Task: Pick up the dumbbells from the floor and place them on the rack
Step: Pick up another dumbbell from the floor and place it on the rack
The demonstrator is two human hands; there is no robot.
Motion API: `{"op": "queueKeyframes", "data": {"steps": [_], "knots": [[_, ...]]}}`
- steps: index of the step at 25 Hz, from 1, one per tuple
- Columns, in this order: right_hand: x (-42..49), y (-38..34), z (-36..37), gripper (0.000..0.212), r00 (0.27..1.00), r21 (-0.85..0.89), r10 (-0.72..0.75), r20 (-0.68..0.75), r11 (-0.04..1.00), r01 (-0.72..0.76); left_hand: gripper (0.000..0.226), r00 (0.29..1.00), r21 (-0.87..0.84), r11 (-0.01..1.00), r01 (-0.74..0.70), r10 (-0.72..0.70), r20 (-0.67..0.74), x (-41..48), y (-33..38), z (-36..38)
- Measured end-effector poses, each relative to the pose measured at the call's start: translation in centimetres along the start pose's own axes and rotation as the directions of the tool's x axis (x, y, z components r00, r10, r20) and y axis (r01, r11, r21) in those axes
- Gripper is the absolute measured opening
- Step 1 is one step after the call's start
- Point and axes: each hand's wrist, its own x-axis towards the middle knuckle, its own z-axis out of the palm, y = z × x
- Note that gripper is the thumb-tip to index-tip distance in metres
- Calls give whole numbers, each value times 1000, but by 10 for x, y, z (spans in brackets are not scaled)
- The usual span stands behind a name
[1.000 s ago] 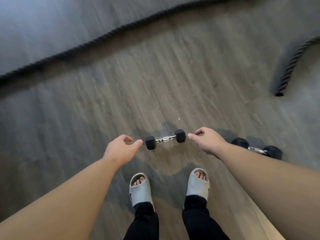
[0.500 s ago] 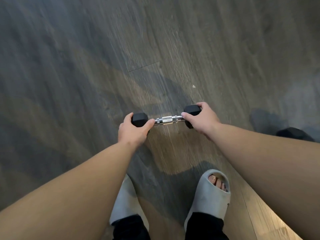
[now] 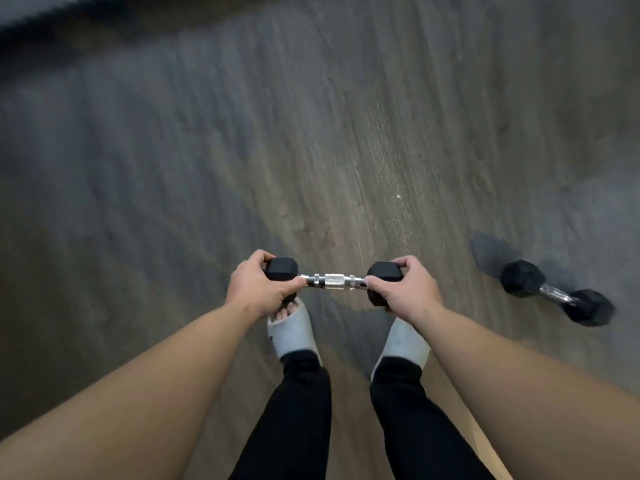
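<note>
Up off the floor (image 3: 311,133) comes the small dumbbell (image 3: 332,280), now held over the feet. One hand wraps each black end: left hand (image 3: 258,289), right hand (image 3: 403,292). Another dumbbell (image 3: 556,292) lies on the floor, off to the right, well apart.

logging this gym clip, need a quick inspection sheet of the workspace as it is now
surface: grey wood-grain floor, blurred by camera motion
job's things: held dumbbell gripped at both black heads, chrome handle bare; second dumbbell lying on the floor off to the person's right; rack not in view
clutter: small pale speck on the floor
grippers: left hand closed on the left head; right hand closed on the right head
cables: dark blurred band at the top left corner, cannot tell what it is
surroundings: grey slides and black trousers below the hands
</note>
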Motion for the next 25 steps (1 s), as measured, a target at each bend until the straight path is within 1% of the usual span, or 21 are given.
{"op": "queueKeyframes", "data": {"steps": [2, 6, 9, 12, 15, 17, 19, 21, 23, 25], "knots": [[-68, -29, -12, 55, 1000, 1, -17, 13, 1000, 17, 52, 1000, -11, 1000, -5, 5, -22, -56, 8, -51], [-203, -89, -40, 54, 994, 25, -110, 12, 994, 109, 56, 996, -86, 996, 6, -14, -90, -173, 22, -151], [-291, -114, -55, 55, 981, 39, -192, 5, 981, 192, 61, 989, -124, 991, -48, 29, -144, -252, 20, -209], [-365, -123, -55, 55, 952, 34, -304, 32, 952, 303, 62, 969, -164, 980, -109, 68, -239, -327, 1, -250], [-426, -114, -46, 59, 910, 16, -410, 56, 912, 410, 59, 934, -189, 970, -152, 78, -350, -398, -33, -267], [-472, -93, -29, 63, 867, 30, -494, 71, 869, 493, 60, 899, -223, 960, -168, 56, -435, -453, -73, -271], [-514, -66, -11, 65, 838, 40, -539, 85, 842, 538, 60, 877, -225, 961, -161, 35, -479, -503, -112, -274], [-555, -33, 15, 64, 822, 46, -553, 136, 832, 553, 63, 864, -250, 959, -135, -10, -503, -551, -157, -275], [-588, -3, 45, 59, 824, 73, -532, 195, 846, 529, 69, 850, -279, 955, -98, -66, -523, -592, -201, -277], [-622, 20, 78, 58, 817, 63, -516, 256, 853, 519, 69, 836, -326, 943, -72, -121, -535, -629, -246, -282]]}}
